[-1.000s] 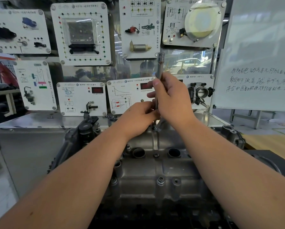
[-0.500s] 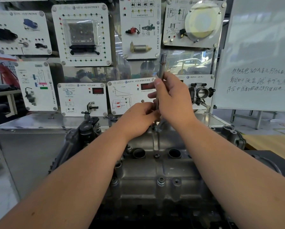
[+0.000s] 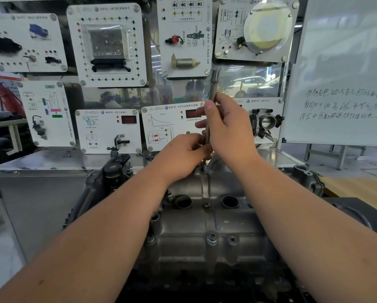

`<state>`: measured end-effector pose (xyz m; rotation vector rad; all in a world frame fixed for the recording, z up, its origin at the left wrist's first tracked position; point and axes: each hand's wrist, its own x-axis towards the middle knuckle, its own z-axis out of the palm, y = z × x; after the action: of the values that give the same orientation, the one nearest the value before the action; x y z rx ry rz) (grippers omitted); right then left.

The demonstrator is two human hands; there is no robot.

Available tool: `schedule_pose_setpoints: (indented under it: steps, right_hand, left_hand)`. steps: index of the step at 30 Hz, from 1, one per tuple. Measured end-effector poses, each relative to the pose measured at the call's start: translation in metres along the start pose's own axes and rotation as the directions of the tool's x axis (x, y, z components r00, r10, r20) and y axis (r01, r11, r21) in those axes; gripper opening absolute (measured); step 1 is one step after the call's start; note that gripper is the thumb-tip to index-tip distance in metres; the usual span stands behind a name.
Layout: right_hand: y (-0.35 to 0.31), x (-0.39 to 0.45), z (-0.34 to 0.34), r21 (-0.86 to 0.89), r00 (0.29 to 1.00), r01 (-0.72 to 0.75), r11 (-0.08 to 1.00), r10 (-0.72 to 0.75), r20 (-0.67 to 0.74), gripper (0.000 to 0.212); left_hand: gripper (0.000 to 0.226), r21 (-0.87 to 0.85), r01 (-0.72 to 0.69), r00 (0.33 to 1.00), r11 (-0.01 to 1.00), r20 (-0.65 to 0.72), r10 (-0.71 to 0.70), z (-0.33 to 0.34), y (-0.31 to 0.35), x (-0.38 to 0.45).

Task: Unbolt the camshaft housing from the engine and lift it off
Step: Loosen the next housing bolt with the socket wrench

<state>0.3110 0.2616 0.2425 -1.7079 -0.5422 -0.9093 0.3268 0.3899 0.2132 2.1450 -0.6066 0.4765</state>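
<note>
Both bare forearms reach from the near corners of the view toward the far middle, converging above the engine. The camshaft housing (image 3: 196,232), a grey cast-metal cover, lies bolted on top of the engine directly beneath the arms. It runs from the near edge away to the hands. A bolt head (image 3: 212,238) sits in its near middle, and two round wells (image 3: 206,202) open side by side further back.

The left hand (image 3: 181,156) is bent down at the wrist at the far end of the housing, knuckles up. Its fingers are curled around the lower end of a long socket driver (image 3: 211,101), pinching it just above a bolt (image 3: 204,166) at the housing's far edge. The exact contact is hidden under the hand, so the tool tip appears to sit on that bolt.

The right hand (image 3: 229,130) stands higher, just right of the left and touching it. Thumb and fingers wrap the driver's shaft. The tool stands nearly upright, its open socket end rising clear above the thumb.

Beyond the engine is a metal table (image 3: 52,161). White training panels (image 3: 108,44) with mounted components stand behind it, a throttle body (image 3: 265,122) at far right. A whiteboard (image 3: 344,84) with handwriting stands at the right.
</note>
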Motion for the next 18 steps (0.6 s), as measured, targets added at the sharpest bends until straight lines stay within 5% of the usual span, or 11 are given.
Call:
schedule_pose_setpoints:
  steps: [8,15,18]
  right_hand:
    - [0.0009,-0.0006,0.0006,0.011,1.0,0.008,1.0,-0.007,-0.025,0.007]
    - [-0.0002,-0.0014,0.0,0.046,1.0,0.004,0.999,-0.005,0.016,0.028]
    - [0.0015,-0.0015,0.0003,0.028,1.0,0.005,1.0,-0.004,-0.011,0.018]
  left_hand:
    - [0.027,0.003,0.0,1.0,1.0,-0.01,0.0,-0.0002,0.0006,-0.0006]
    - [0.032,-0.071,0.018,0.999,0.997,0.028,-0.016,-0.0002,0.0022,-0.0003]
    - [0.039,-0.05,0.02,1.0,0.999,0.014,-0.019,-0.0004,0.002,0.0006]
